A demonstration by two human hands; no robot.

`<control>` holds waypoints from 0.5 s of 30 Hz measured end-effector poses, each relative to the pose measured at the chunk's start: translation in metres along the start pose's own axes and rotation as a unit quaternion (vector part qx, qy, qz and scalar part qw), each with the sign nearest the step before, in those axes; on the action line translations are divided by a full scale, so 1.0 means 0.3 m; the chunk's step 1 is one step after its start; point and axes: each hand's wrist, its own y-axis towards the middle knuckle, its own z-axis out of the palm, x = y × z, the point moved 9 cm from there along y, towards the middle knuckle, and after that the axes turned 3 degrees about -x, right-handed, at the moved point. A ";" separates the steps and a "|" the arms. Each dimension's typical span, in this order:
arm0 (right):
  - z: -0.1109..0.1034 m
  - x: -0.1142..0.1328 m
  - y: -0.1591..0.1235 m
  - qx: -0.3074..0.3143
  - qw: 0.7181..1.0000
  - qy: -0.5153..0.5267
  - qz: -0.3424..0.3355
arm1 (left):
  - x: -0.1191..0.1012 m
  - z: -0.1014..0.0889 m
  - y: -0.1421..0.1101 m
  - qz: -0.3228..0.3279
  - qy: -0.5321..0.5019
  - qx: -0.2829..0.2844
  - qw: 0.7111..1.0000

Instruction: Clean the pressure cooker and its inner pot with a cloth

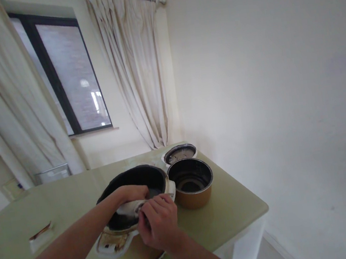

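A rice cooker body (142,254) with a gold side, white rim and dark inside stands in front of me. Across its mouth, my left hand (133,192) reaches in with curled fingers, holding a whitish cloth (129,209). My right hand (160,219) is closed around the cloth's other end at the near right side of the rim. The fingertips of my left hand are partly hidden. Close by on the right sits the inner pot (195,199), brown outside and black inside. A round inner lid (180,153) with a white edge lies behind it.
Everything stands on a pale green table (232,207) whose corner is at right. A small white piece with a brown, stained edge (41,236) lies at left. A white wall (270,90) borders the right side; a window (70,75) and curtains (141,65) are behind.
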 end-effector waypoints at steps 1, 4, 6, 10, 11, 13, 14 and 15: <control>0.000 0.001 0.000 0.000 1.000 0.003 -0.002 | -0.029 0.000 0.032 0.006 0.001 -0.007 1.000; 0.002 0.000 0.000 0.007 1.000 -0.003 -0.004 | -0.089 -0.027 0.115 0.005 0.026 -0.048 0.999; 0.004 -0.001 -0.001 0.009 1.000 -0.013 -0.004 | -0.094 -0.071 0.137 -0.016 0.048 -0.098 0.994; 0.010 0.000 -0.007 0.015 1.000 -0.017 -0.008 | -0.022 -0.164 0.068 -0.071 0.104 -0.193 0.973; 0.012 0.000 -0.008 0.017 1.000 -0.015 -0.009 | 0.001 -0.183 0.034 -0.071 0.127 -0.210 0.967; 0.014 -0.002 -0.010 0.023 1.000 -0.012 -0.009 | 0.042 -0.205 -0.039 -0.059 0.189 -0.233 0.952; 0.015 -0.003 -0.010 0.027 1.000 -0.011 -0.009 | 0.066 -0.204 -0.072 -0.057 0.219 -0.228 0.947; 0.016 -0.003 -0.010 0.031 0.999 -0.011 -0.010 | 0.095 -0.192 -0.101 -0.067 0.241 -0.207 0.946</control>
